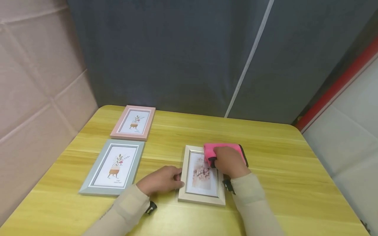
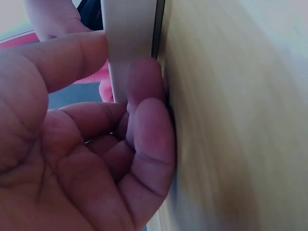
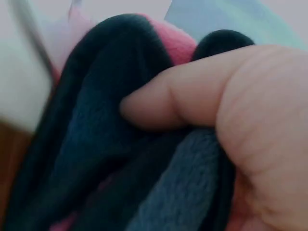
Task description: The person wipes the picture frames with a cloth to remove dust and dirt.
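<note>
A cream picture frame (image 1: 202, 198) with a flower print lies face up on the table, in front of me. My left hand (image 1: 160, 180) holds its left edge; in the left wrist view the thumb (image 2: 77, 55) is against the frame's side (image 2: 130, 33) and the other fingers curl in close over the tabletop. My right hand (image 1: 231, 162) grips a folded pink cloth (image 1: 221, 146) over the frame's upper right corner. In the right wrist view the thumb (image 3: 168, 98) presses into the grey, black-edged folds of the cloth (image 3: 91, 120).
To the left lie a grey-blue picture frame (image 1: 98, 191) and, farther back, a pink picture frame (image 1: 127, 136), both with plant prints. The yellow wood-grain table (image 1: 280, 183) ends at a dark curtain (image 1: 165, 59). Pale padded walls (image 1: 32, 82) flank it.
</note>
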Demonstrator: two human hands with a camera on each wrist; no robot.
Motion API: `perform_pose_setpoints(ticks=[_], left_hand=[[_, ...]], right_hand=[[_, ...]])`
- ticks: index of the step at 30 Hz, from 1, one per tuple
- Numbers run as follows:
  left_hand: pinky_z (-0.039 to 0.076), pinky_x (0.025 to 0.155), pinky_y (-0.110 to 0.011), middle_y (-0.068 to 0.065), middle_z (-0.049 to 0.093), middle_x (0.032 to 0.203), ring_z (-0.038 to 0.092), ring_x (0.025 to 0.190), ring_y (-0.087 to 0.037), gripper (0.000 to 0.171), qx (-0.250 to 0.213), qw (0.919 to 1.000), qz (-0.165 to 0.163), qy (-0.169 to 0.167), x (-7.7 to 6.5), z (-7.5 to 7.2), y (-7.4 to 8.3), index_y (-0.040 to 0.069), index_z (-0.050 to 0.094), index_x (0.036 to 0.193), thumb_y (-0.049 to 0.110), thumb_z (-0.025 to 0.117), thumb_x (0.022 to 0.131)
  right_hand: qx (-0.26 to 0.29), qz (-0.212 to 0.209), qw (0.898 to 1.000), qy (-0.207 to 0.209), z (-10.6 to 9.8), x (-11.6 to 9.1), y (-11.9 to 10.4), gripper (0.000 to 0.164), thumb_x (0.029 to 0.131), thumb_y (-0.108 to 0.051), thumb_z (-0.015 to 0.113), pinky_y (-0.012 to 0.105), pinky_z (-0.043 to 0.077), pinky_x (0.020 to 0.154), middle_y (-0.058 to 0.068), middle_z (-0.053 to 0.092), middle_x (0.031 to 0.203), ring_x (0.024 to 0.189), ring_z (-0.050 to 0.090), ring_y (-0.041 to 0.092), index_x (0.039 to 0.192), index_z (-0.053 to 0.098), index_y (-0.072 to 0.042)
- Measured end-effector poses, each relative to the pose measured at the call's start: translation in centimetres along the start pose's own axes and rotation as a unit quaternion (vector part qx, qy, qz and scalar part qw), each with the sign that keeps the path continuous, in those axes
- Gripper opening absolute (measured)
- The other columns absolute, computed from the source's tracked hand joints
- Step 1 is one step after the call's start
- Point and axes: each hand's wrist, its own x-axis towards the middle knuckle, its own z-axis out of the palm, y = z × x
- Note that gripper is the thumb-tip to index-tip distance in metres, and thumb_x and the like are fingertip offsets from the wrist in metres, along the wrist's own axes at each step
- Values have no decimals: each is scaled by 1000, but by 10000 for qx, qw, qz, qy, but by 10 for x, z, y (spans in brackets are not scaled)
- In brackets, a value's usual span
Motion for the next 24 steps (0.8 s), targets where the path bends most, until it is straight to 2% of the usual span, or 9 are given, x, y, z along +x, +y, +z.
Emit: perform_pose_setpoints(ticks=[5, 11, 18, 21, 24], left_hand=[[42, 57, -30, 2, 54, 70, 47, 63, -13, 21, 65, 9999, 80, 16, 0, 0, 1, 13, 57, 78, 19, 70, 92], [43, 59, -31, 3, 55, 70, 49, 64, -12, 20, 166, 9998, 144, 5, 0, -1, 1, 13, 57, 78, 20, 70, 92], [41, 56, -29, 5, 51, 66, 46, 59, -10, 23, 350, 9993, 145, 60, -1, -1, -2, 13, 56, 76, 21, 70, 92], [40, 55, -28, 5, 50, 66, 45, 58, -10, 25, 310, 9995, 115, -27, -1, -2, -4, 13, 56, 75, 24, 70, 92], [41, 58, -30, 3, 51, 70, 45, 62, -11, 26, 246, 9996, 17, -161, -2, -4, -4, 12, 56, 79, 27, 74, 88]], right_hand=[[312, -480, 9982, 151, 8, 3, -12, 23, 84, -1, 67, 33, 41, 66, 0, 50, 64, 65, 48, 18, 73, 53, -16], [857, -1101, 9901, 146, 14, 7, -24, 25, 82, 2, 69, 33, 45, 69, -4, 52, 70, 68, 50, 15, 78, 55, -18], [1146, -1163, 9866, 44, 14, 7, -30, 23, 86, 0, 68, 34, 46, 73, -6, 55, 75, 73, 53, 15, 82, 58, -21], [1491, -1225, 9812, 32, 8, 2, -25, 21, 91, -5, 67, 33, 48, 74, -7, 58, 77, 73, 55, 13, 81, 60, -22], [1813, -1470, 9724, -27, -1, -7, -20, 20, 94, -9, 65, 32, 50, 74, -8, 61, 79, 75, 56, 11, 82, 62, -23]])
